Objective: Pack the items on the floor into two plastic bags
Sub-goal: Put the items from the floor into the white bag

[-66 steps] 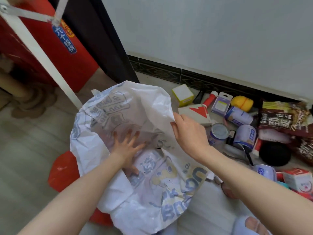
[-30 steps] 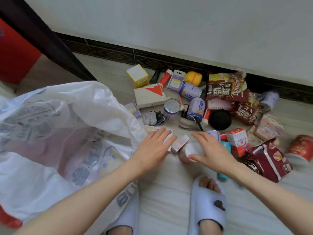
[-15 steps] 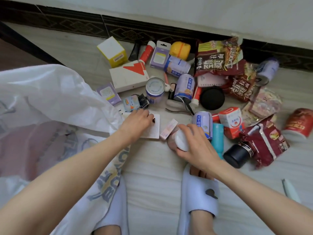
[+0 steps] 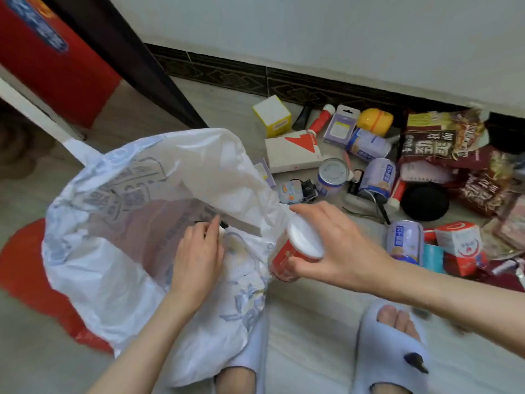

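Your big white bag (image 4: pixel 122 228) lies open on the floor, and your left hand (image 4: pixel 196 257) is deep inside, its fingers curled on something small I can't make out. Hold that mouth wide. Your right hand (image 4: pixel 335 251) grips the red can (image 4: pixel 292 251) right at the bag's edge; tip it in gently. Many things still wait by the wall.

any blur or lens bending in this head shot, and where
Head view: the right hand and the red tub it grips look softly smeared; wide-angle bending curves the baseboard and door frame; soft even lighting, no harsh glare visible.
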A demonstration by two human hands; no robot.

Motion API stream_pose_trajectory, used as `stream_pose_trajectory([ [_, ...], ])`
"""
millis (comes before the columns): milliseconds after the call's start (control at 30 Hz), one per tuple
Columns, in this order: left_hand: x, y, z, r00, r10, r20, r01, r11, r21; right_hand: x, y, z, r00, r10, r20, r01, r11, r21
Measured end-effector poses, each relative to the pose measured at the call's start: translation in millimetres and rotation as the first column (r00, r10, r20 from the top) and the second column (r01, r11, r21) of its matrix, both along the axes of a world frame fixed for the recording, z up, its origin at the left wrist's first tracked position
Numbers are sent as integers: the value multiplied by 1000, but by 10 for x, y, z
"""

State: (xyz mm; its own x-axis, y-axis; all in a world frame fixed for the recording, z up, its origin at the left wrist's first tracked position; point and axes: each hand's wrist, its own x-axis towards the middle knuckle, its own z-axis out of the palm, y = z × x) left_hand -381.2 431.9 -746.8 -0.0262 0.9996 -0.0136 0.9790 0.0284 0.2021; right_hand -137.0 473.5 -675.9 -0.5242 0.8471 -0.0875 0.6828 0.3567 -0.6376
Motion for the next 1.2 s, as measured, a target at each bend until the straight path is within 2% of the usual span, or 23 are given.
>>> stream_pose_trajectory([
  [100, -321, 25, -191, 991, 89, -102, -103, 985, -141, -549, 126, -53, 989, 144, -16, -144, 989, 35],
  [200, -524, 34, -350, 986, 135, -102, -159, 949, -273, -1092, 177, -283, 988, 152, -34, -151, 988, 32],
  [400, -809, -24, -502, 980, 199, -24, -199, 946, -255, -1708, 228, -655, 979, 197, 58, -202, 976, 83],
  [467, -888, -69, -559, 968, 252, -23, -247, 922, -300, -1886, 197, -687, 980, 194, 40, -197, 976, 94],
  [567, -1020, -157, -636, 921, 384, 59, -334, 860, -385, -2104, 119, -701, 983, 184, -19, -182, 980, 79],
  [733, -1132, -428, -579, 983, 168, -78, -185, 858, -480, -2123, -23, -779, 983, 178, -44, -177, 984, 27],
  [867, -1134, -690, -499, 991, 34, -127, -97, 838, -537, -2081, -81, -820, 977, 209, 44, -208, 978, -10],
  [967, -1104, -775, -342, 988, -33, -148, -45, 869, -492, -2080, -161, -917, 966, 238, 105, -235, 971, -40],
  [1133, -992, -787, -62, 1000, -22, 11, 25, 922, -386, -1982, -204, -855, 965, 251, 79, -245, 967, -75],
  [1200, -894, -809, 58, 995, -8, 104, 36, 962, -269, -1818, -207, -769, 963, 266, 50, -265, 964, -36],
])
